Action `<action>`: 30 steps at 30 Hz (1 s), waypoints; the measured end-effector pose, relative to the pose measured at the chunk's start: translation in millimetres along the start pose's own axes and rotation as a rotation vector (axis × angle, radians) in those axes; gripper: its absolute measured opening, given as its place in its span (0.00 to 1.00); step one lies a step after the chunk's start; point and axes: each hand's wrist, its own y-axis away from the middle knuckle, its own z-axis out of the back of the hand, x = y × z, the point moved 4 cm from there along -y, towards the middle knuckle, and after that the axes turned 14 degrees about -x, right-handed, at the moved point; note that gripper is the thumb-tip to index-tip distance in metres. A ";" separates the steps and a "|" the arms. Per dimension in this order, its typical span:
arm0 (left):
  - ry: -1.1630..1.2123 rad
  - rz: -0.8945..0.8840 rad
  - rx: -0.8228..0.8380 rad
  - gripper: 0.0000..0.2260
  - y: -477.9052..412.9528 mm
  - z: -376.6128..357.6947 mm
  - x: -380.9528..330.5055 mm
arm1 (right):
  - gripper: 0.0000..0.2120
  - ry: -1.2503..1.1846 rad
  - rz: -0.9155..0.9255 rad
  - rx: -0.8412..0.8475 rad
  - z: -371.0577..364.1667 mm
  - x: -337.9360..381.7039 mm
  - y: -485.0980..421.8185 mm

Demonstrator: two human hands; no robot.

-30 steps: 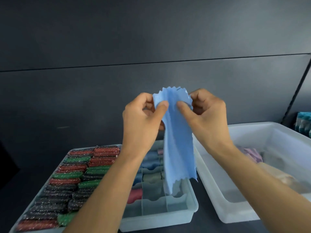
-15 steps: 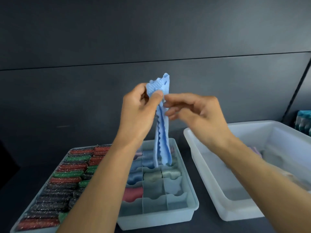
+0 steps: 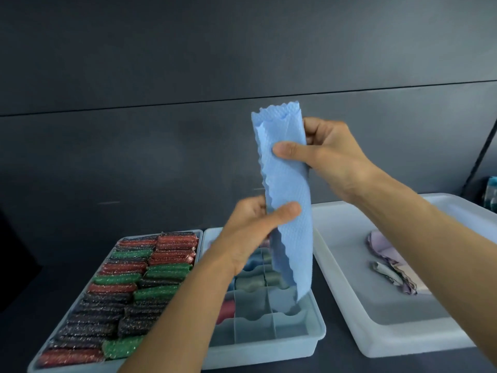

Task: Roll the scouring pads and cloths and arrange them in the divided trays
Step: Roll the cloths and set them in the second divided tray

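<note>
- A dark counter [image 3: 53, 265] below a dark panelled wall carries three plastic containers side by side, seen from the person's head camera.
- At right, a clear bin [image 3: 390, 337] holds a small heap of loose cloths [image 3: 392, 267], pale pink and grey, not yet rolled. Most of its floor shows bare.
- At left, the pad tray [image 3: 80, 368] looks packed end to end with rolled scouring pads [image 3: 129, 292] in red, green and dark glitter. That half of the job appears finished.
- Between them, the divided tray [image 3: 269, 351] is partly filled. Rolled cloths [image 3: 255, 282] in grey and blue sit in its far and middle compartments and a red one lies at its left edge, while the front compartments [image 3: 252, 329] are empty.
- A blue cloth [image 3: 287, 184] with scalloped edges hangs upright in the air above the divided tray, folded lengthwise into a long strip. Its lower end dangles over the tray's right side, and whether it touches cannot be told.
- The right hand [image 3: 330, 157] takes the strip near its top, thumb across the front, fingers curled behind: a closed grip on the fabric.
- The left hand [image 3: 250, 232] pinches the strip lower down, thumb pressed on its face.
- By appearances the cloth is folded but not rolled. It needs rolling and slotting, and the bin's few cloths remain after it.
</note>
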 end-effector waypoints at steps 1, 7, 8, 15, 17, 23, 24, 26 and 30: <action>-0.022 0.037 -0.032 0.09 0.4 -1.4 6.6 | 0.15 -0.004 0.005 -0.007 0.9 1.1 -1.4; 0.053 0.329 -0.175 0.17 -11.3 4.8 24.1 | 0.07 0.003 0.162 0.035 2.3 0.8 13.1; 0.107 0.362 -0.174 0.15 -13.7 5.9 24.6 | 0.06 0.049 0.216 0.067 2.8 -2.2 19.6; 0.597 0.526 -0.051 0.26 -19.0 14.3 17.8 | 0.12 0.471 0.555 0.206 1.3 -49.6 53.4; 0.495 0.469 -0.040 0.27 -22.1 15.6 18.2 | 0.13 0.474 0.593 0.229 4.4 -52.8 56.2; 0.304 0.413 -0.141 0.05 -30.0 25.4 23.7 | 0.22 0.604 0.772 0.303 10.4 -53.7 59.4; 0.308 0.421 -0.132 0.05 -30.0 26.0 24.3 | 0.26 0.688 0.851 0.315 10.7 -55.3 58.7; 0.335 0.441 -0.090 0.06 -27.4 23.6 24.4 | 0.29 0.814 0.968 0.312 9.6 -57.4 56.5; 0.366 0.470 -0.039 0.14 -23.6 15.0 34.6 | 0.19 0.547 0.787 0.179 2.2 -56.4 55.3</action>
